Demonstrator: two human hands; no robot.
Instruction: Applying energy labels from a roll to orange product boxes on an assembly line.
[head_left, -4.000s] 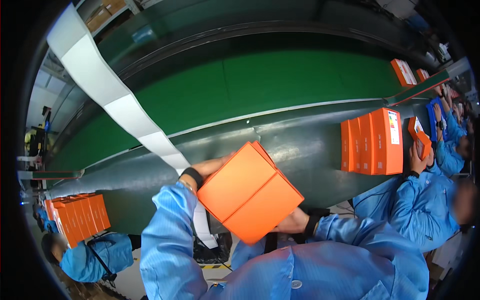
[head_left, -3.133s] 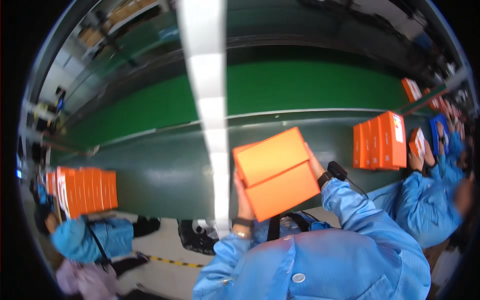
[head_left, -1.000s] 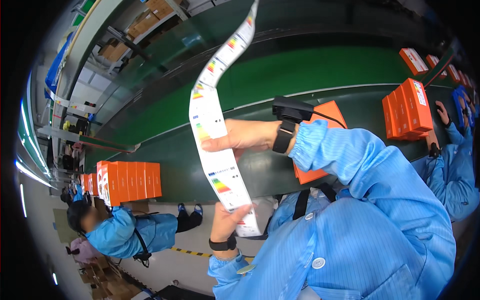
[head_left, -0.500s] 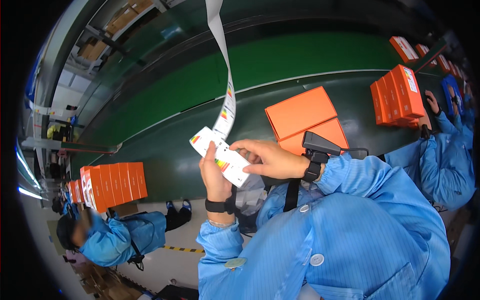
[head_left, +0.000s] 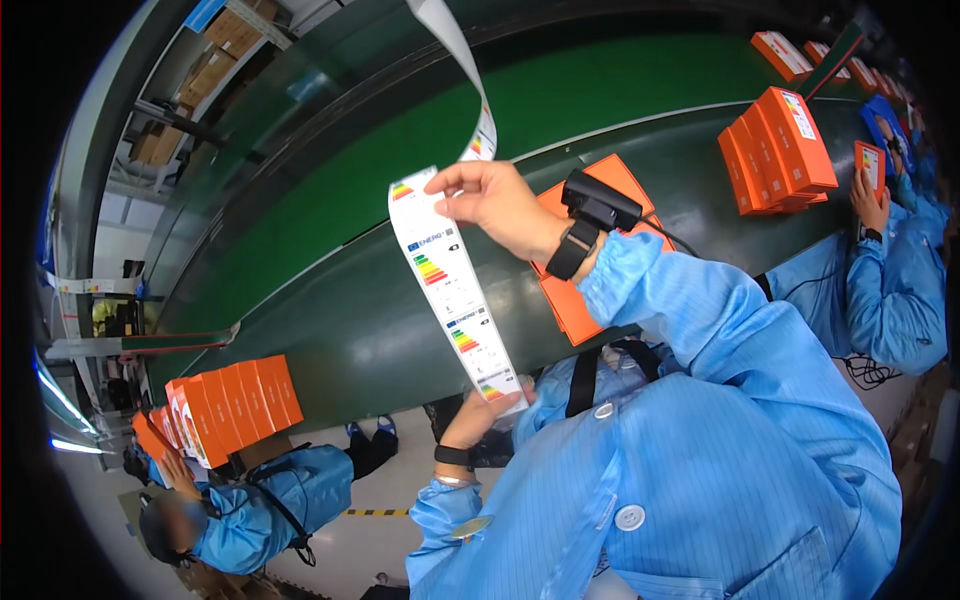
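Observation:
A long white strip of energy labels [head_left: 447, 285] with coloured bars runs stretched between my two hands. At its lower end my left hand [head_left: 476, 418] is closed on the strip close to my body, its fingers partly hidden. Farther up, my right hand [head_left: 500, 208] pinches the strip's edge between thumb and fingers. Beyond that hand the strip curls and climbs out of view at the top. Under my right wrist lie two orange boxes [head_left: 577, 312] on the dark green bench, partly covered by my sleeve and a black wrist-worn device [head_left: 600, 200].
Rows of upright orange boxes stand at the left [head_left: 235, 400] and right [head_left: 770, 160] of the bench [head_left: 340, 340]. A green belt [head_left: 570, 100] runs behind it. One co-worker [head_left: 270, 505] at left touches a box; another [head_left: 900, 290] at right holds one.
My hands have moved apart, the right one up and away, the left one down toward me. The label strip, bunched between them before, now hangs long and straight.

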